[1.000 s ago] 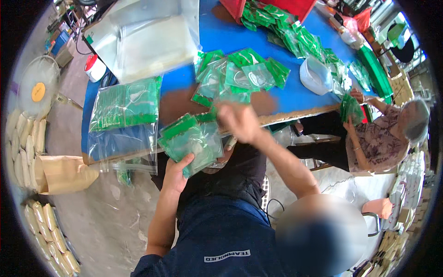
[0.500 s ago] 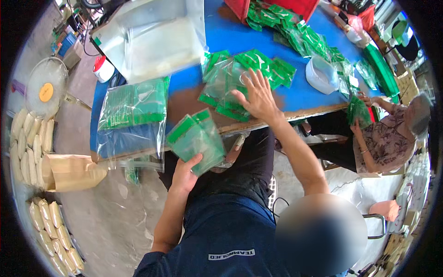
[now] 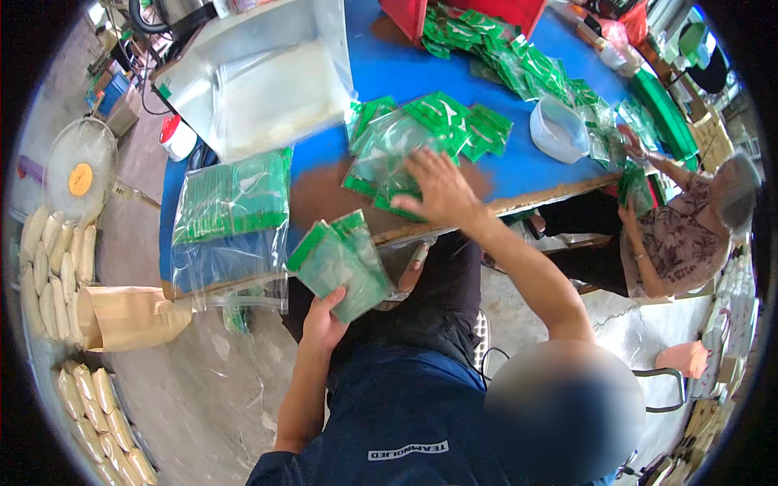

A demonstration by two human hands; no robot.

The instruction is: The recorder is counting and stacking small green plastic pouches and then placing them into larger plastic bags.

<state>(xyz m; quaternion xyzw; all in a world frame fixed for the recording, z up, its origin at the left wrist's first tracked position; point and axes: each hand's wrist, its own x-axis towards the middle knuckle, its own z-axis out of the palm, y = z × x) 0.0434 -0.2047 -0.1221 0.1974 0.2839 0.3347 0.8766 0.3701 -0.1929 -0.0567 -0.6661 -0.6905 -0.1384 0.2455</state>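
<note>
In my left hand [image 3: 326, 317] are a few flat clear packets with green ends [image 3: 344, 279], fanned slightly apart and held by their lower edge just off the table's front edge. The thumb lies across the top packet. My right hand [image 3: 444, 193] is stretched out over the near side of a loose pile of similar green packets [image 3: 397, 144], its fingers extended and slightly blurred. Whether the fingertips press on the pile I cannot tell. To the left lies a large clear plastic bag [image 3: 233, 198] filled with rows of green packets, its open end hanging over the table edge.
The blue table [image 3: 381, 65] carries a metal tray [image 3: 336, 81] with clear plastic bags, a red bin [image 3: 523, 16] spilling packets, and a translucent tub [image 3: 559, 134]. A co-worker [image 3: 681, 219] handles packets at the right. A paper bag [image 3: 134, 318] and a fan [image 3: 81, 174] stand left.
My right hand has shifted slightly left and down, nearer the table's front edge. The packets in my left hand have moved a little left and lower. The co-worker's hand reaches toward the table packets.
</note>
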